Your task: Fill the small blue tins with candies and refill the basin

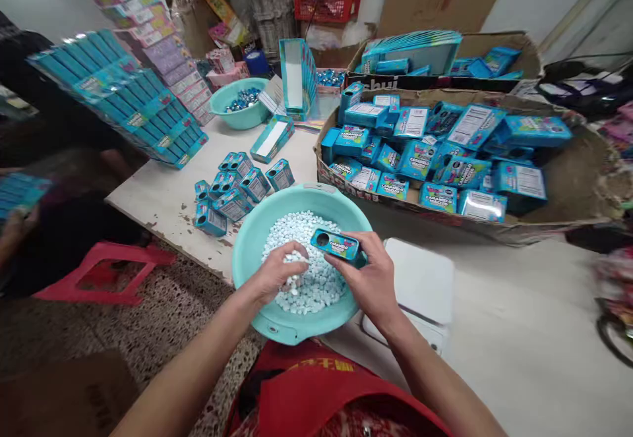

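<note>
A teal basin [257, 239] full of small white candies [309, 239] sits at the table's near edge. My left hand [277, 275] is inside it, fingers closed on a handful of the white candies. My right hand [368, 279] grips a small blue candy box [336, 244] over the basin, its round hole facing up. Several more small blue boxes [237, 190] lie on the table left of the basin.
A cardboard tray [568, 193] of blue boxes stands to the right, and a white scale [420, 285] sits below it. Flat carton stacks [133, 101] and a second teal bowl [240, 104] are at the back left. A red stool [103, 272] stands on the floor, beside another person's hand [14, 226] at far left.
</note>
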`<act>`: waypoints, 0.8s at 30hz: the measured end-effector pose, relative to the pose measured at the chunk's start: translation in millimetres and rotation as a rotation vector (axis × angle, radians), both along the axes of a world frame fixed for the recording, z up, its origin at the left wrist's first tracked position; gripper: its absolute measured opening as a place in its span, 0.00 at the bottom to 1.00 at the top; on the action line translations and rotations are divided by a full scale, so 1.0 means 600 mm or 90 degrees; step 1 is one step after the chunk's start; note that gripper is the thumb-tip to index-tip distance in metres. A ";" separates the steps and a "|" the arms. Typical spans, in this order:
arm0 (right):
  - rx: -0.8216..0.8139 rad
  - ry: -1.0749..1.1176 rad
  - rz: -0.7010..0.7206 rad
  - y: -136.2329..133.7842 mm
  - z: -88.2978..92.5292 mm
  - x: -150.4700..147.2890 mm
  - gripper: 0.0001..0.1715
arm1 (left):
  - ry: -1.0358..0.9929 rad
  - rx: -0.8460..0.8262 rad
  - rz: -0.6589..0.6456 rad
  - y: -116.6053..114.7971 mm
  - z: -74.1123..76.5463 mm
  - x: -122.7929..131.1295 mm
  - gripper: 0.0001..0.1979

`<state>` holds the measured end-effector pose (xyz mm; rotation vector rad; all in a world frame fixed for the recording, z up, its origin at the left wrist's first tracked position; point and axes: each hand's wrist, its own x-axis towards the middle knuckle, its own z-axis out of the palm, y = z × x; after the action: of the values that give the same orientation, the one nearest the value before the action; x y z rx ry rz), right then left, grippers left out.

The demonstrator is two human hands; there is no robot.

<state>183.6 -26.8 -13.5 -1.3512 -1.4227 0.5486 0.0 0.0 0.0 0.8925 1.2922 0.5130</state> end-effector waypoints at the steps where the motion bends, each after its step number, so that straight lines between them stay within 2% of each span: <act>1: -0.007 -0.017 0.006 0.000 -0.003 -0.002 0.18 | -0.043 0.021 0.043 0.004 0.011 -0.001 0.14; 5: -0.042 -0.070 0.055 -0.001 -0.011 -0.014 0.18 | -0.216 0.145 0.198 0.019 0.040 0.012 0.17; 8: -0.064 -0.085 0.109 -0.003 -0.010 -0.028 0.17 | -0.310 0.244 0.284 0.030 0.036 0.036 0.16; 12: -0.066 -0.061 0.120 -0.004 -0.003 -0.037 0.19 | -0.317 0.301 0.357 0.043 0.023 0.057 0.16; 16: -0.067 -0.061 0.088 -0.001 0.002 -0.032 0.17 | -0.266 0.311 0.365 0.049 0.025 0.060 0.20; 24: -0.095 -0.068 0.127 0.005 0.006 -0.026 0.17 | -0.257 0.337 0.328 0.047 0.032 0.069 0.19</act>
<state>167.9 -23.5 -10.2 -1.3806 -1.6415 0.7354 41.7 28.2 19.2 0.8155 1.0150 1.4150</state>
